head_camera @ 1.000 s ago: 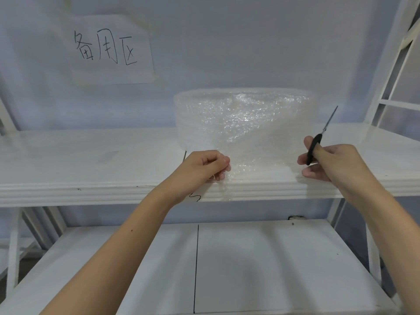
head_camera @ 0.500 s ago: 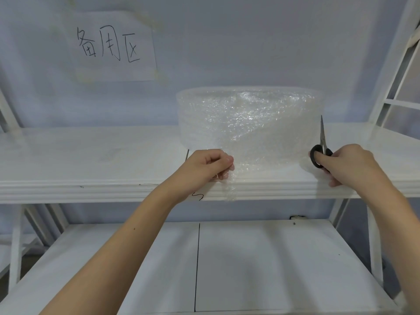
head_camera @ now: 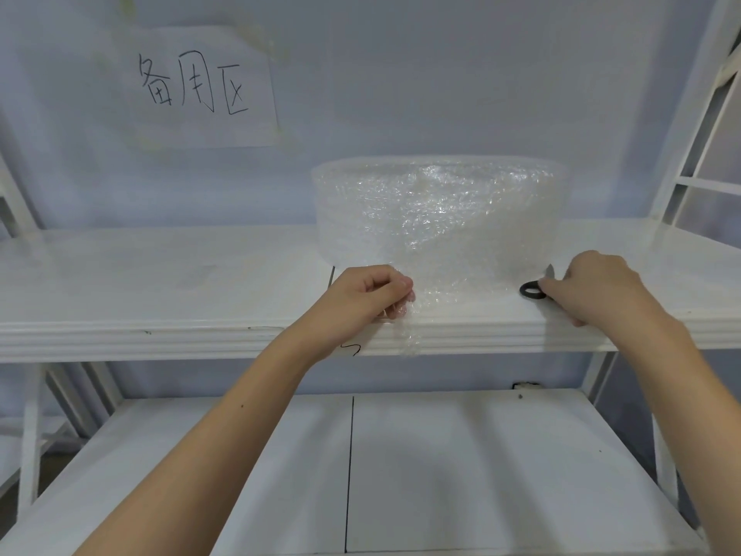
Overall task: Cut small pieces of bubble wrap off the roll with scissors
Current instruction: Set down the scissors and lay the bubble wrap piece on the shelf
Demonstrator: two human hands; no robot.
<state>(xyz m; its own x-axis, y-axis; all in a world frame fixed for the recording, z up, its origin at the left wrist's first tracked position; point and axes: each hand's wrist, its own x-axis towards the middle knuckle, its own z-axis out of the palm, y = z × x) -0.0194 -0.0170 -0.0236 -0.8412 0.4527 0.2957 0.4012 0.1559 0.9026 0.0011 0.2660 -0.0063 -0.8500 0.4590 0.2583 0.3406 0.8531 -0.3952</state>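
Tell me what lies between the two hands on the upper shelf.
In the head view, the loose bubble wrap sheet from the roll spans from left hand toward right hand.

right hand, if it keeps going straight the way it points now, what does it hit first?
Probably the bubble wrap roll. The right hand rests on the upper shelf holding the scissors, pointing left and slightly back toward the roll's lower right side. The gap looks short, though depth is unclear from one view.

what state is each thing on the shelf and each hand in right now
clear bubble wrap roll: on its flat end on the white upper shelf, loose end pulled over the front edge
black-handled scissors: low at the shelf, mostly hidden by the hand
left hand: pinching the loose end
right hand: holding the scissors
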